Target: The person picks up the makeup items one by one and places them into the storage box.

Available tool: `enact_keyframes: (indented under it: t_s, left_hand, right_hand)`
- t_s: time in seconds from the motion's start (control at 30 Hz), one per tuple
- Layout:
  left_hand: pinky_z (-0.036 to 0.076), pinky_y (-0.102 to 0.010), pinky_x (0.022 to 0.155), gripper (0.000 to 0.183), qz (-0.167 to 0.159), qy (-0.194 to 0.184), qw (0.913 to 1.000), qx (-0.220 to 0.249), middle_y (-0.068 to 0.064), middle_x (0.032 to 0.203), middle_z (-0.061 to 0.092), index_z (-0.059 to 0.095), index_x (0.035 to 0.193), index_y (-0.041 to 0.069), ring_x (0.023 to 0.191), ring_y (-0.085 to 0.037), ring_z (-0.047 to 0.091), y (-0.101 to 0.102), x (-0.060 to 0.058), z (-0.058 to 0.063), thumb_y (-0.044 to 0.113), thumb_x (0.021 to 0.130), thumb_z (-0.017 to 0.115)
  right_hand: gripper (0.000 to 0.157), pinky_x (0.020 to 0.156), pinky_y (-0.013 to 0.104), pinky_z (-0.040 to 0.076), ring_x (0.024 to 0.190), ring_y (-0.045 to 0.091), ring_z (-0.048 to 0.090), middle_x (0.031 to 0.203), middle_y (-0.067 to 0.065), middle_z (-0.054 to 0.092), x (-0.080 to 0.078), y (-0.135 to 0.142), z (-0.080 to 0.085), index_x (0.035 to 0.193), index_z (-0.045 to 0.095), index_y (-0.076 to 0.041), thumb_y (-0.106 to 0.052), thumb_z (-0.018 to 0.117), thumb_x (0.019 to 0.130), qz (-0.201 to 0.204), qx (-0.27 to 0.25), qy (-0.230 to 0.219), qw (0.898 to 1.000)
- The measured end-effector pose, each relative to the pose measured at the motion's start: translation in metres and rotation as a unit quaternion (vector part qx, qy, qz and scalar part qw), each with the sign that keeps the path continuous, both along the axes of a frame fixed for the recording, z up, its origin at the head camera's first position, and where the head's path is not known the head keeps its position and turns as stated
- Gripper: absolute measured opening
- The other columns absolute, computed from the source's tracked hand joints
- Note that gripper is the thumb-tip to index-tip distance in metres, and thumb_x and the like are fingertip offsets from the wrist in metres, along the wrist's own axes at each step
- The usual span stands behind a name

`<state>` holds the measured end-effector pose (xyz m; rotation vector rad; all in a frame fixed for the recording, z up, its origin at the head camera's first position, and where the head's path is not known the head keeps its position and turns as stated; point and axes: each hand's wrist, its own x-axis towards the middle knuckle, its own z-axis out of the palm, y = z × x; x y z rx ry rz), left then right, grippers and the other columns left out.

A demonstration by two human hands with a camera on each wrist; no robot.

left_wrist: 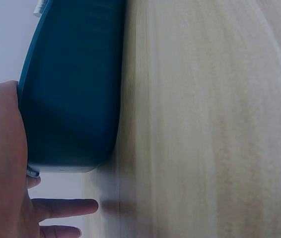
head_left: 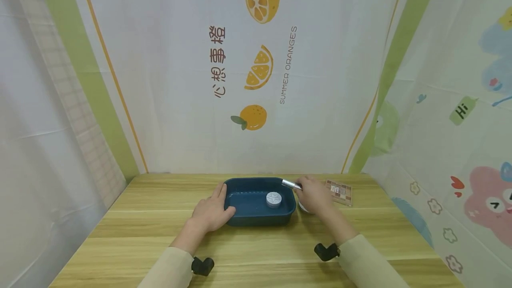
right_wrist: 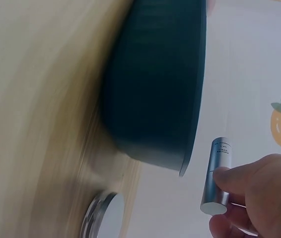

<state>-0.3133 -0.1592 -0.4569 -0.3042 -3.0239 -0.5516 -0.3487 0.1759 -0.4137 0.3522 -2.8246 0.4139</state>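
A dark blue rectangular basin (head_left: 260, 222) stands on the wooden table. Inside it, toward the right, lies a round white case (head_left: 274, 199) with an embossed top. My left hand (head_left: 212, 212) rests against the basin's left end, thumb at the rim and the other fingers straight; the left wrist view shows them beside the basin wall (left_wrist: 73, 89). Above the basin's right rim, my right hand (head_left: 316, 194) pinches a silver lipstick tube (right_wrist: 217, 176) between thumb and fingers. Below that hand a round silver-edged container (right_wrist: 105, 218) sits on the table, partly hidden in the head view.
A checkered makeup palette (head_left: 340, 192) lies on the table behind and right of my right hand. White curtains (head_left: 180, 137) with printed oranges hang behind the table, and more printed cloth (head_left: 460, 146) hangs on the right.
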Motion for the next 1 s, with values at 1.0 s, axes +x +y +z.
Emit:
enact_keyframes:
  t_s: [1.0]
  left_hand:
    - [0.041,-0.040,0.065,0.087,-0.001,0.001,1.0000,0.000,-0.019,0.183,0.023,0.026,0.173,-0.002,0.129,-0.047,0.069,-0.001,0.000,0.001,0.041,0.102,0.051]
  right_hand:
    - [0.021,0.084,0.045,0.060,0.096,0.020,0.070,0.115,0.004,0.074,0.010,-0.038,-0.006,0.120,0.079,-0.013,-0.026,0.075,0.104,0.058,0.011,0.027,0.998]
